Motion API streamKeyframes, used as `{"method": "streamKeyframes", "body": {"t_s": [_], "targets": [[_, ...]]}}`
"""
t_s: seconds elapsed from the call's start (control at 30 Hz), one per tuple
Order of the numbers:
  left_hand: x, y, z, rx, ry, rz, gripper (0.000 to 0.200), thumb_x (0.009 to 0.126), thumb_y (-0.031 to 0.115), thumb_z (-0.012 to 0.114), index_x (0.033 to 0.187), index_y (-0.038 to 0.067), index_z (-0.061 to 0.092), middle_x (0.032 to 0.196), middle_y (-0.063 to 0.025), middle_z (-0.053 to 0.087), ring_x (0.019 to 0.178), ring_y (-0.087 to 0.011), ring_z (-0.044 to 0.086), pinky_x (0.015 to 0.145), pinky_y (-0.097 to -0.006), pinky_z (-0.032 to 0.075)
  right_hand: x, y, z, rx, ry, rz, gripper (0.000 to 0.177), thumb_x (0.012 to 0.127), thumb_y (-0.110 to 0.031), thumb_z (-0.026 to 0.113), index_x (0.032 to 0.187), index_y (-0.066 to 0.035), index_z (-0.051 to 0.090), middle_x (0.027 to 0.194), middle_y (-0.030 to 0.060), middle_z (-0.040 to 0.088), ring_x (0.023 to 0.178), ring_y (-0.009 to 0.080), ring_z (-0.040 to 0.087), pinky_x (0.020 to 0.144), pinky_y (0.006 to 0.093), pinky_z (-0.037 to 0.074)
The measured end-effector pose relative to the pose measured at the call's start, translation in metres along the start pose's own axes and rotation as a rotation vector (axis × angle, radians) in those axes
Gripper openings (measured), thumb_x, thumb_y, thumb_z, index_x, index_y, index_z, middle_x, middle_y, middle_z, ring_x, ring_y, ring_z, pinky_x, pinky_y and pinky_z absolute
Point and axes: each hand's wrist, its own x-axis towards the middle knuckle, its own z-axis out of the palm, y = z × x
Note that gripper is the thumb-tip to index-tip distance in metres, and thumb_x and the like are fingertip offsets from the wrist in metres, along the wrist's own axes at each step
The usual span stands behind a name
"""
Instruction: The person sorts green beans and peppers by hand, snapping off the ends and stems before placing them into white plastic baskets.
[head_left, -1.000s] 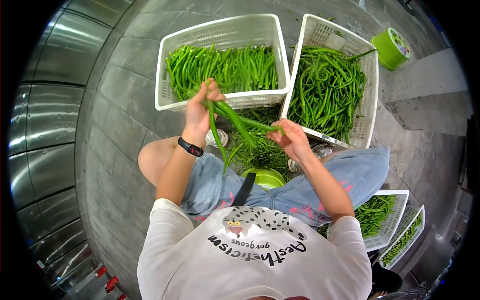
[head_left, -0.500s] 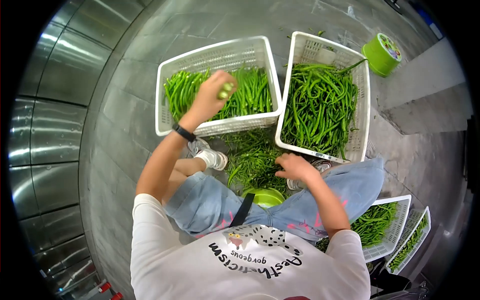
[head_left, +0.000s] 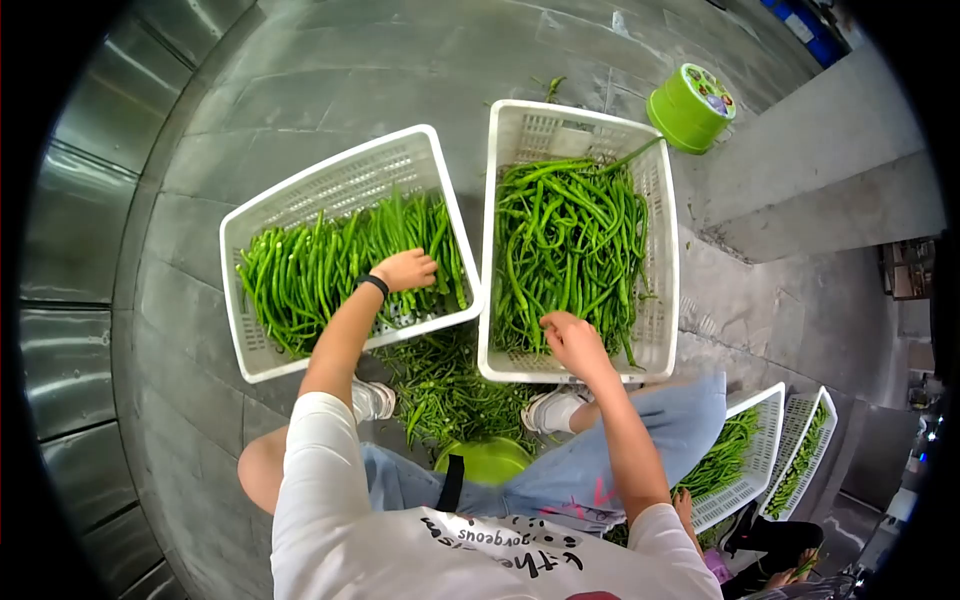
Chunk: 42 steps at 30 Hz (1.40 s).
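Long, slim, glossy green peppers (head_left: 300,275), packed side by side left of centre in a white basket (head_left: 330,172) of latticed plastic, rectangular with rounded corners. Left hand (head_left: 405,270): lies palm-down on these peppers at the basket's right side, fingers bent onto them; cannot tell whether gripping any. Thin black wristband (head_left: 372,284) just behind.

Right of centre, a second white basket (head_left: 487,250) of the same lattice, set upright in the frame, heaped with tangled, curlier peppers (head_left: 570,220). Right hand (head_left: 570,340): sits knuckles-up on the heap near the lower rim, fingers curled in among the peppers; cannot tell whether clasping any.

Below, between both baskets, a loose pile of peppers (head_left: 440,385) on grey floor tiles, with a smooth lime-green bowl (head_left: 485,462) beneath. At upper right, a round green tub (head_left: 690,107). At lower right, more part-filled white baskets (head_left: 750,470). Along the left edge, curved brushed steel panels (head_left: 70,300).
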Motion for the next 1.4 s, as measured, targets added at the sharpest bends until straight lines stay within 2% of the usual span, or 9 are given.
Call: {"method": "streamKeyframes", "body": {"t_s": [0.1, 0.17, 0.3, 0.43, 0.53, 0.67, 0.93, 1.1, 1.4], "targets": [[0.013, 0.001, 0.028, 0.037, -0.005, -0.011, 0.017, 0.082, 0.017, 0.057, 0.097, 0.021, 0.061, 0.102, -0.002, 0.054, 0.103, -0.0185, 0.051, 0.091, -0.0372, 0.039, 0.041, 0.026, 0.021, -0.363, -0.146, 0.05, 0.035, 0.076, -0.001, 0.053, 0.109, -0.012, 0.056, 0.106, 0.015, 0.058, 0.093, 0.0321, 0.06, 0.069, 0.0433, 0.051], [0.018, 0.001, 0.016, 0.018, -0.105, -0.117, 0.025, 0.083, 0.02, 0.057, 0.108, 0.023, 0.059, 0.115, -0.0031, 0.053, 0.114, -0.02, 0.047, 0.1, -0.0439, 0.035, 0.064, 0.049, 0.053, -0.539, -0.054, -0.204, 0.04, 0.078, -0.004, 0.053, 0.117, -0.014, 0.054, 0.117, 0.0129, 0.052, 0.108, 0.0276, 0.053, 0.073, 0.0442, 0.05], [0.003, 0.001, -0.019, 0.079, -0.084, -0.186, 0.046, 0.085, 0.023, 0.058, 0.129, 0.021, 0.044, 0.141, -0.0077, 0.038, 0.13, -0.0254, 0.036, 0.109, -0.0531, 0.025, 0.1, 0.064, 0.09, -1.046, -0.419, -0.614, 0.052, 0.085, -0.019, 0.056, 0.135, -0.018, 0.044, 0.146, 0.0047, 0.031, 0.139, 0.0237, 0.02, 0.096, 0.054, 0.038], [-0.025, 0.016, -0.034, 0.081, -0.028, -0.269, 0.054, 0.085, 0.02, 0.057, 0.136, 0.015, 0.037, 0.143, -0.0085, 0.034, 0.131, -0.0259, 0.034, 0.107, -0.0517, 0.029, 0.11, 0.092, 0.122, -1.203, -0.574, -0.698, 0.064, 0.089, -0.025, 0.052, 0.146, -0.024, 0.023, 0.151, -0.0003, 0.022, 0.137, 0.0225, 0.021, 0.095, 0.0606, 0.033], [-0.046, 0.029, -0.054, 0.028, -0.008, -0.307, 0.05, 0.084, 0.016, 0.057, 0.132, 0.014, 0.043, 0.142, -0.0091, 0.035, 0.131, -0.0264, 0.034, 0.105, -0.0492, 0.032, 0.114, 0.093, 0.137, -1.326, -0.577, -0.724, 0.058, 0.09, -0.023, 0.05, 0.143, -0.027, 0.028, 0.145, 0.0031, 0.028, 0.131, 0.0256, 0.026, 0.091, 0.0606, 0.034], [-0.064, 0.044, -0.067, -0.033, 0.019, -0.314, 0.044, 0.086, 0.018, 0.056, 0.128, 0.013, 0.047, 0.143, -0.0099, 0.033, 0.132, -0.0265, 0.031, 0.102, -0.046, 0.034, 0.115, 0.088, 0.122, -1.117, -0.476, -0.777, 0.033, 0.091, -0.021, 0.048, 0.122, -0.028, 0.054, 0.133, 0.0048, 0.039, 0.122, 0.0251, 0.033, 0.083, 0.0574, 0.037], [-0.084, 0.061, -0.139, -0.111, 0.114, -0.352, 0.039, 0.081, 0.013, 0.055, 0.121, 0.011, 0.054, 0.14, -0.0106, 0.036, 0.128, -0.0256, 0.036, 0.096, -0.0399, 0.038, 0.085, 0.071, 0.045, -0.947, -0.433, -0.786, 0.034, 0.084, -0.015, 0.051, 0.117, -0.025, 0.053, 0.127, 0.0038, 0.044, 0.115, 0.0252, 0.045, 0.081, 0.0423, 0.046], [-0.099, 0.082, -0.202, -0.157, 0.18, -0.398, 0.039, 0.079, 0.013, 0.058, 0.117, 0.01, 0.054, 0.135, -0.0097, 0.041, 0.121, -0.0249, 0.043, 0.091, -0.0371, 0.04, 0.041, 0.016, -0.035, -0.45, -0.087, -0.61, 0.047, 0.063, 0.001, 0.067, 0.106, -0.012, 0.056, 0.116, 0.0067, 0.052, 0.105, 0.0298, 0.049, 0.085, 0.0367, 0.047], [-0.122, 0.147, -0.23, -0.351, 0.412, -0.654, 0.026, 0.081, 0.013, 0.058, 0.107, 0.009, 0.056, 0.115, -0.008, 0.052, 0.102, -0.0266, 0.054, 0.082, -0.0388, 0.047, -0.015, -0.012, -0.072, 0.265, 0.659, -0.379, 0.029, 0.065, 0.0, 0.071, 0.09, -0.005, 0.058, 0.096, 0.012, 0.055, 0.086, 0.0249, 0.056, 0.077, 0.0308, 0.046]]}}
